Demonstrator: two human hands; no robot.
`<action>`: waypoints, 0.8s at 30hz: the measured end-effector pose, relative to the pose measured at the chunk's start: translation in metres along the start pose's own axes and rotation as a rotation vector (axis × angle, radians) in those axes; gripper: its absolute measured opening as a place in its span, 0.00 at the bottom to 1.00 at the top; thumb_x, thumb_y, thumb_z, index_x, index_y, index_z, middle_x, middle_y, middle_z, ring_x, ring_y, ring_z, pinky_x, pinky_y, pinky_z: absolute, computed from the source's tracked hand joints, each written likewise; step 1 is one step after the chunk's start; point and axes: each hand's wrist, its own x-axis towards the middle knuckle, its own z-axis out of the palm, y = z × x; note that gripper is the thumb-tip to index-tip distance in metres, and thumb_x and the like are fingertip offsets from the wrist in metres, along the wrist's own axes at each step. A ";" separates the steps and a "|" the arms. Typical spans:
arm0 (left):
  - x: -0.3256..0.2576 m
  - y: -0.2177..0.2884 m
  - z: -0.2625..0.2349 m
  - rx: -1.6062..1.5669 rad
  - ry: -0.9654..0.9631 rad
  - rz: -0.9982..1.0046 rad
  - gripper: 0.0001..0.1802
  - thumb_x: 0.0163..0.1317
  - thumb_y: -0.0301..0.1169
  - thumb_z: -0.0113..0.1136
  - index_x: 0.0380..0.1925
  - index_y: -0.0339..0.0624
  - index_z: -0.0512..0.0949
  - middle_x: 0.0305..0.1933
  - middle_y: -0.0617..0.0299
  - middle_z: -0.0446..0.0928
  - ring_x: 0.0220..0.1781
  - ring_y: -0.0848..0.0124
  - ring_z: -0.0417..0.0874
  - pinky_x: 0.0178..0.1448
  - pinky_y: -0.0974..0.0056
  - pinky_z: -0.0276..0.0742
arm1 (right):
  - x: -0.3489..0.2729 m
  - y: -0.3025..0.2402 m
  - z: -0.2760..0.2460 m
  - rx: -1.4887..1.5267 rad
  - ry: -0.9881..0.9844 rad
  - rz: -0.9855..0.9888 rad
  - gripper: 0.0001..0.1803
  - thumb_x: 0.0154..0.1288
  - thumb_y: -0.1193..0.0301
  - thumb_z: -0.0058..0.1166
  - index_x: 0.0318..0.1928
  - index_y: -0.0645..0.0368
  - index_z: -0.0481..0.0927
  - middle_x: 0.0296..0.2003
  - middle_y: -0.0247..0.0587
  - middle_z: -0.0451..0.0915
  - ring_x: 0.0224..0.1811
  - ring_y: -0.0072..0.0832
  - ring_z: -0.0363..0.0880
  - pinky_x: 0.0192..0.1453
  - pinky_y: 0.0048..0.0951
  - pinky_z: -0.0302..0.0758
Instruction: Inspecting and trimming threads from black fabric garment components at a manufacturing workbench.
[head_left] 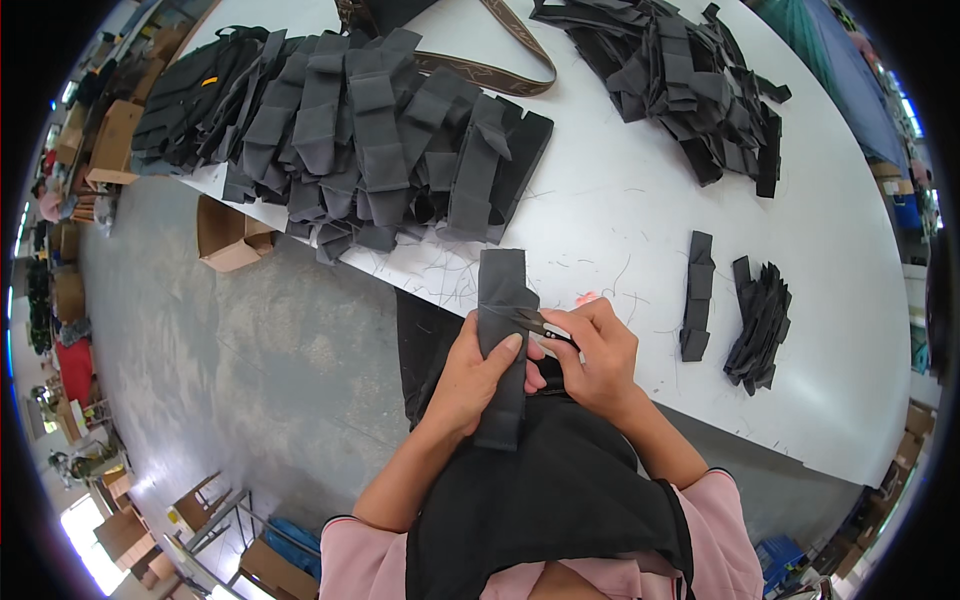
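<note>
My left hand is closed round a long dark grey fabric strip with sewn folds, its thumb lying across the front. The strip stands roughly lengthwise before my body, over the near table edge. In my right hand is a small pair of black thread snips, gripped between thumb and fingers. The blades touch or lie very close to the strip's right side, near a fold; whether a thread is between them cannot be made out.
On the white table, a large heap of similar grey strips lies left, another pile far right. A single strip and a small bundle lie right. A brown webbing strap is at the back; an open carton stands below.
</note>
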 end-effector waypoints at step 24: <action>0.000 -0.006 0.002 0.152 0.026 0.069 0.14 0.62 0.23 0.54 0.45 0.32 0.64 0.30 0.57 0.76 0.27 0.74 0.79 0.32 0.71 0.75 | 0.005 -0.013 0.004 -0.074 -0.057 -0.064 0.15 0.46 0.81 0.62 0.39 0.60 0.80 0.25 0.38 0.73 0.23 0.28 0.72 0.24 0.25 0.68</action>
